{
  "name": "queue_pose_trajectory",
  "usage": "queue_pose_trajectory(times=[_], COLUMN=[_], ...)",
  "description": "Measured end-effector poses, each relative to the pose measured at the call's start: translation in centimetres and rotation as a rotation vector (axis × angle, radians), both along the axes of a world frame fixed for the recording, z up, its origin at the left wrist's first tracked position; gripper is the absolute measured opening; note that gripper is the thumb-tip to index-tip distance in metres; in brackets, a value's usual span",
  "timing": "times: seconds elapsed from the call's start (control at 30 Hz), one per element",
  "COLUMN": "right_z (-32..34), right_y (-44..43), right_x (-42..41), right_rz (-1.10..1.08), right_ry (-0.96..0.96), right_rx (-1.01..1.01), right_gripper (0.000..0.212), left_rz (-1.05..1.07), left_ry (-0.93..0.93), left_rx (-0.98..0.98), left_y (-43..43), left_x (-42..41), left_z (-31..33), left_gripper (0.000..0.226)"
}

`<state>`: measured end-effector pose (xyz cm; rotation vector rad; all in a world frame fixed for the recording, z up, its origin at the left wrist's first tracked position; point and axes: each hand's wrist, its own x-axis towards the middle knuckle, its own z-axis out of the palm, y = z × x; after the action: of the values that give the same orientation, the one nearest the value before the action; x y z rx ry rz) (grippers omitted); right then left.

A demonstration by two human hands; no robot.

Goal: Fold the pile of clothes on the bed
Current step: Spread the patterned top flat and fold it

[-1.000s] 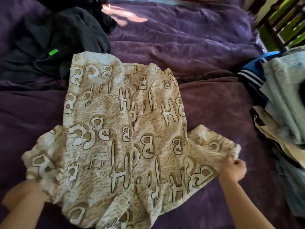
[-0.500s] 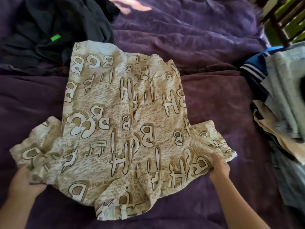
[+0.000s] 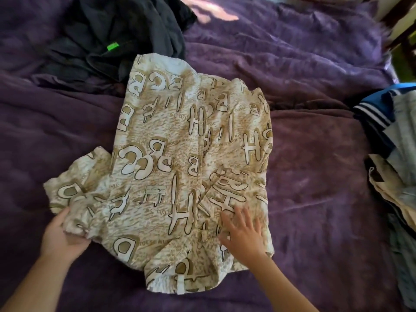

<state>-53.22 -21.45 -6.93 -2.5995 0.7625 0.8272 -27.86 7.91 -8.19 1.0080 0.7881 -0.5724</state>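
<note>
- What's on the bed?
- A purple bedspread (image 3: pixel 315 64) covers it. Dark garments (image 3: pixel 117 34) with a small green tag (image 3: pixel 112 46) are heaped at the far left, just beside the shirt's far corner. A stack of clothes (image 3: pixel 400 136) sits at the right edge, well apart.
- And the shirt?
- The lettered shirt (image 3: pixel 180 154) lies flat in the middle, its right-side sleeve (image 3: pixel 234 188) folded over the body.
- The hands?
- The left hand (image 3: pixel 60 237) grips the bunched left-side sleeve (image 3: pixel 78 188). The right hand (image 3: pixel 243 233) rests on the folded sleeve, fingers straight and spread, grasping nothing.
</note>
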Motion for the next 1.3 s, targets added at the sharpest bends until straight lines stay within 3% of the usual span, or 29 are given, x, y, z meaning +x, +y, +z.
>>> queue_pose_trajectory(times=[0.07, 0.13, 0.2, 0.27, 0.33, 0.4, 0.47, 0.57, 0.63, 0.77, 0.83, 0.9, 0.97, 1.0, 1.07, 1.13, 1.2, 1.27, 1.3], right_z=[0.0, 0.2, -0.1, 0.2, -0.2, -0.1, 0.0, 0.0, 0.1, -0.3, -0.7, -0.9, -1.4, -1.5, -1.5, -1.8, -1.4, -1.5, -1.7], right_y=[-0.1, -0.6, -0.7, -1.2, -1.1, -1.0, -0.8, -0.9, -0.9, -0.8, -0.6, -0.7, -1.0, -1.1, -1.2, -1.6, -1.5, -1.0, -0.7], right_x=[-0.6, -0.9, -1.7, -1.8, -1.8, -1.5, -1.5, -1.2, -1.3, -2.2, -3.2, -4.7, -6.0, -6.7, -7.6, -8.1, -8.1, -8.9, -9.2], right_rz=[0.028, -0.025, -0.056, -0.083, -0.076, -0.097, -0.096, -0.087, -0.099, -0.091, -0.099, -0.12, -0.155, -0.178, -0.132, -0.129, -0.088, 0.027, 0.071], right_ry=[-0.068, 0.004, 0.088, 0.159, 0.136, 0.15, 0.142, 0.134, 0.138, 0.098, 0.079, -0.008, -0.018, -0.017, -0.046, -0.026, -0.015, -0.156, -0.199], right_rx=[-0.11, -0.114, -0.055, 0.006, 0.001, 0.021, 0.033, 0.027, 0.019, -0.062, -0.148, -0.199, -0.14, -0.142, -0.17, -0.197, -0.211, -0.273, -0.272], right_gripper=[0.097, 0.098, 0.106, 0.11, 0.111, 0.112, 0.112, 0.112, 0.113, 0.109, 0.088, 0.052, 0.087, 0.098, 0.105, 0.104, 0.09, 0.047, 0.042], left_rz=[-0.061, -0.186, -0.334, -0.432, -0.836, -1.296, -1.611, -1.638, -1.531, -1.366, -1.265, -1.163, -0.946, -0.787, -0.472, -0.318, -0.251, -0.221, -0.221], left_ry=[0.029, -0.131, -0.479, -0.948, -1.38, -1.614, -1.534, -1.485, -1.439, -1.007, -0.817, -0.807, -0.711, -0.571, -0.266, -0.03, 0.11, 0.191, 0.207], left_rx=[0.091, 0.345, 0.748, 0.869, 1.112, 1.38, 1.45, 1.419, 1.445, 1.383, 1.295, 1.26, 1.189, 1.066, 0.76, 0.541, 0.4, 0.274, 0.228], left_y=[-0.9, -0.9, -1.8, -4.0, -6.1, -7.0, -6.6, -5.7, -5.1, -3.1, -2.1, -1.2, -0.9, -0.8, -0.7, -0.4, -0.1, -0.1, -0.1], left_x=[-0.3, -0.1, -0.8, -2.0, -4.1, -6.6, -8.4, -8.4, -8.1, -7.4, -7.0, -6.7, -6.6, -6.7, -6.5, -6.5, -6.7, -6.8, -7.0], left_z=[1.6, 1.3, 2.3, 4.2, 4.3, 1.5, -0.8, -0.6, 0.1, 1.2, 1.5, 1.7, 2.0, 2.1, 2.2, 2.1, 1.9, 2.2, 2.4], left_gripper=[0.038, 0.033, 0.04, 0.039, 0.03, 0.07, 0.114, 0.134, 0.125, 0.098, 0.075, 0.059, 0.043, 0.032, 0.018, 0.021, 0.024, 0.025, 0.025])
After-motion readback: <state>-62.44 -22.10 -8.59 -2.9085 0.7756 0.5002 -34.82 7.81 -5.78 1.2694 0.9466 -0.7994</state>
